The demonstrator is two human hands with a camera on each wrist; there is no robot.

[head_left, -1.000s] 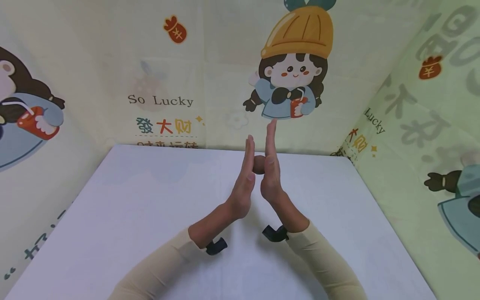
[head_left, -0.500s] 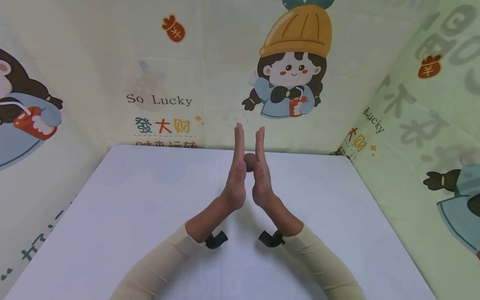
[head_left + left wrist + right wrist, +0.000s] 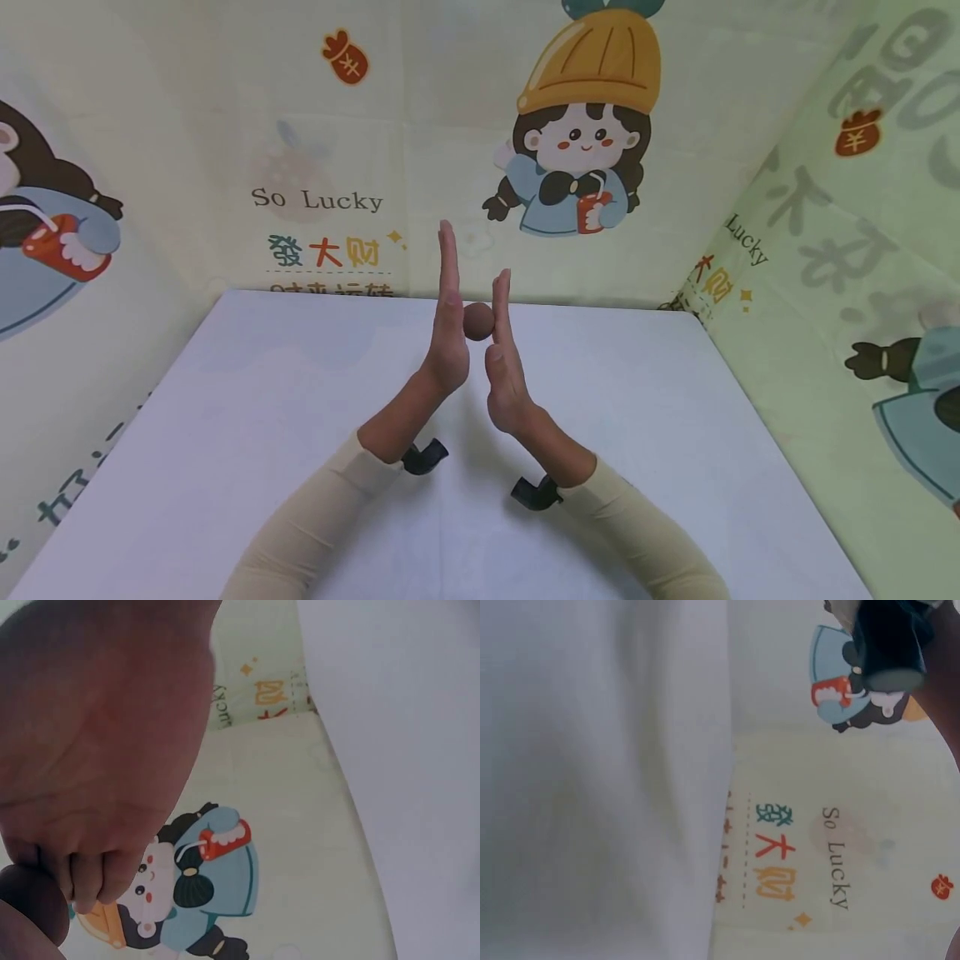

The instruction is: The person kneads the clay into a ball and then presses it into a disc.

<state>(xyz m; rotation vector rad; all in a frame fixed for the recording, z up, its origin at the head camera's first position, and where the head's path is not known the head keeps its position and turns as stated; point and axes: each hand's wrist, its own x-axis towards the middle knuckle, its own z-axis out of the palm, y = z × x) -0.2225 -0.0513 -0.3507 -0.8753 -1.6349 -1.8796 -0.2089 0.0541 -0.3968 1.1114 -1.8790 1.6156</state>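
A small brown ball [image 3: 478,322] is held between two flat, facing palms, raised over the white table in the head view. My left hand [image 3: 447,337] lies along its left side, fingers straight and pointing up and away. On its other side is my right hand [image 3: 507,379], also straight-fingered and set lower, with its fingers beside the ball. Seen from the left wrist, the left palm [image 3: 97,757] fills the upper left, and the dark ball [image 3: 34,900] shows at the lower left edge. The right wrist view hides the ball.
The white table [image 3: 300,433] stretches beneath both arms. Behind and beside it hangs a pale printed cloth [image 3: 442,100] with cartoon figures and lettering. A black wrist mount [image 3: 424,457] sits on the left arm, another black mount [image 3: 536,493] on the right.
Both hands and the ball have shifted left. My left hand has slid forward and my right hand back, so the left fingertips now reach farther. The ball stays between the palms.
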